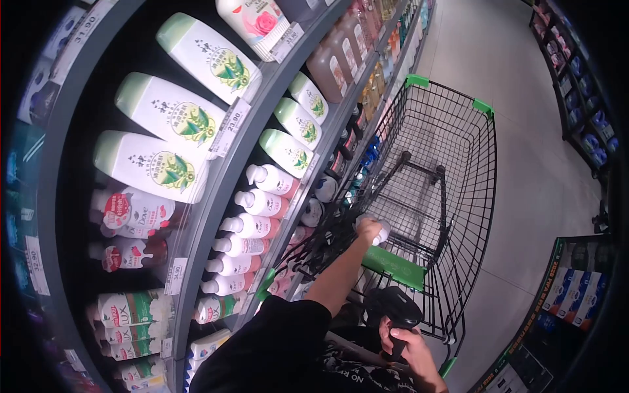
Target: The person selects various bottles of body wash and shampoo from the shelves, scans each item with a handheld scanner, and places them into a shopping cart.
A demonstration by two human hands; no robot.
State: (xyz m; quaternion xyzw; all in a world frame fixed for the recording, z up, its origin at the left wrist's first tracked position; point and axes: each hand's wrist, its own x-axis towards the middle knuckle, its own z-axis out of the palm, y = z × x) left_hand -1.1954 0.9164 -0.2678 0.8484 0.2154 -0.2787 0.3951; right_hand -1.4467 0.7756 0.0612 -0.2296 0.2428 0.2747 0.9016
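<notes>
My left hand point(371, 229) reaches over the near end of a black wire shopping cart point(486, 216). Its fingers are closed around a small whitish item point(384, 232), mostly covered by the hand; I cannot make out its kind. Close to my body, my right hand point(407, 342) grips the handle of a black handheld device point(394, 309) with a rounded head. Between the two hands lies the cart's green panel point(394, 267).
Shelves on the left hold large white bottles with green caps point(171, 118), white pump bottles point(262, 204) and brown bottles point(327, 69). Tiled floor point(517, 196) runs along the cart's right side. Another shelf point(576, 85) and a display of boxes point(576, 295) stand at the right.
</notes>
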